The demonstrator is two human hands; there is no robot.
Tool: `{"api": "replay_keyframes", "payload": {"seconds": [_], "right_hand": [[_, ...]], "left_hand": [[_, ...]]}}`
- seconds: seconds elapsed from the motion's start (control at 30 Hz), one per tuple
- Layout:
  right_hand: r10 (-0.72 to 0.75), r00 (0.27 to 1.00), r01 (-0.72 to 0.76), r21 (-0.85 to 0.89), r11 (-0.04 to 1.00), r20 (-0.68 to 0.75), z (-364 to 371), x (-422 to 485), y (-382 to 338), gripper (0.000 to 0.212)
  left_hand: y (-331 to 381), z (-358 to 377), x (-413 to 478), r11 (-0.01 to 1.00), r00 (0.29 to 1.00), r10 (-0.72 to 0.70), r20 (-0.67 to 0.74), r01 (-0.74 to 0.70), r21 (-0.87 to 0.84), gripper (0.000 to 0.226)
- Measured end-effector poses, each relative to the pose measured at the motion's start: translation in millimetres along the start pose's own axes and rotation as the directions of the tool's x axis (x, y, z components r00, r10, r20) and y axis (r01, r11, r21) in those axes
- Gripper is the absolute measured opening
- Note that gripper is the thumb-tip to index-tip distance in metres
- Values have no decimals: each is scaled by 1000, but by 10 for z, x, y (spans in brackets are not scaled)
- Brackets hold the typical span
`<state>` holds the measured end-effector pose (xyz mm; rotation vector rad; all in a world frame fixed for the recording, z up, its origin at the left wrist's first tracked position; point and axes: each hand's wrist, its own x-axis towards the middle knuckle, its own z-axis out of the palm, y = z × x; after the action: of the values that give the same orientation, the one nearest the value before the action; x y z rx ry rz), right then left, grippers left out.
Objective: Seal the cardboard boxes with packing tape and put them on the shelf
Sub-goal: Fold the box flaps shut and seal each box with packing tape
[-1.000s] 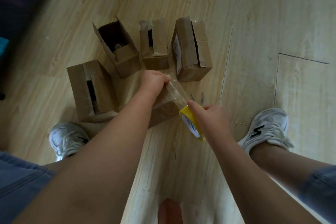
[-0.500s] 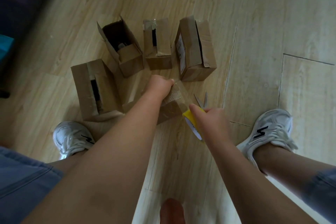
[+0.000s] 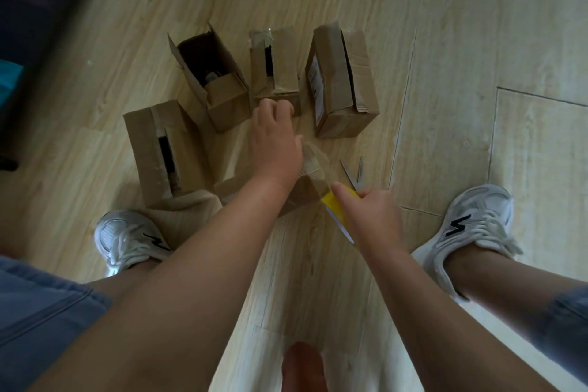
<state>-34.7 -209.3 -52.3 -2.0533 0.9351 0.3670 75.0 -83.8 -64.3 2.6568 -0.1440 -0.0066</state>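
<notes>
Wooden floor bearing an arc of cardboard boxes with gaping tops: left box, open box, middle box and right box; a fifth box lies nearer the feet, between the arms. The left hand rests palm down on the fifth box with fingers relaxed, and the right hand grips a yellow tape roll at that box's near corner. Scissors lie blades apart just beyond the roll.
</notes>
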Motion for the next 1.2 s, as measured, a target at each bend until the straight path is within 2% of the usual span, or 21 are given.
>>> {"api": "replay_keyframes", "payload": {"seconds": [0.13, 0.23, 0.3, 0.4, 0.6, 0.83, 0.97, 1.1, 1.2], "right_hand": [[10, 1000, -10, -14, 1000, 13, -12, 0, 21, 60], [12, 1000, -12, -3, 1000, 9, 8, 4, 24, 59], [15, 1000, -15, -10, 1000, 16, 16, 11, 22, 57], [18, 1000, -18, -8, 1000, 21, 20, 27, 23, 55], [20, 1000, -19, -23, 1000, 18, 40, 28, 2, 53], [13, 1000, -13, -13, 1000, 28, 50, 38, 15, 55], [6, 999, -7, 17, 1000, 38, 48, 37, 44, 54], [10, 999, -11, 3, 1000, 51, 52, 18, 71, 59], [17, 999, -17, 5, 1000, 34, 47, 23, 48, 59]], "left_hand": [[-18, -73, 39, 994, 995, 72, -71, -65, 93, 21], [79, -109, -101, 998, 991, 39, -132, -45, -42, 22], [99, -74, -238, 991, 993, 2, -117, -18, -134, 19], [9, 48, -368, 989, 998, 67, -5, -67, -133, 6], [-39, 58, -247, 987, 965, 129, 226, -103, -126, 26], [-137, -20, -73, 976, 880, 33, 473, 73, -205, 43], [-231, 48, 34, 962, 795, 41, 606, 132, -239, 43], [-218, 118, 84, 961, 773, 22, 634, 159, -227, 38], [-198, 134, 70, 977, 776, 20, 631, 118, -177, 33]]}}
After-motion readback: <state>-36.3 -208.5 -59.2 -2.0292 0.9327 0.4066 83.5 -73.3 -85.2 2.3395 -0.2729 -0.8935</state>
